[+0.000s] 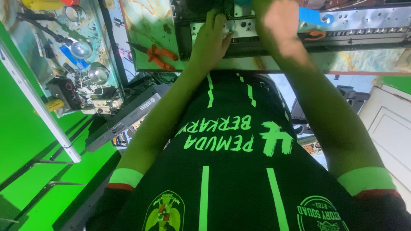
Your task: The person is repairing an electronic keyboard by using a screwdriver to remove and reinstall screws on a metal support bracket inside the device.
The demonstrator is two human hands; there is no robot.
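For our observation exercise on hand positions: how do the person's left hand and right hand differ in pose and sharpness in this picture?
The left hand is sharp, its fingers curled against the metal front panel of the opened device; the right hand is blurred, so its grip cannot be told. The left hand sits lower on the panel, while the right hand reaches higher, near a blue piece. Both are bare and work on the same device at the bench edge.

long flat metal electronics chassis (342, 25), silver top w/ rows of small holes, dark front strip, open & showing its inner panel. lies flat along the near edge of the patterned worktop (150, 25), running toward its right end.
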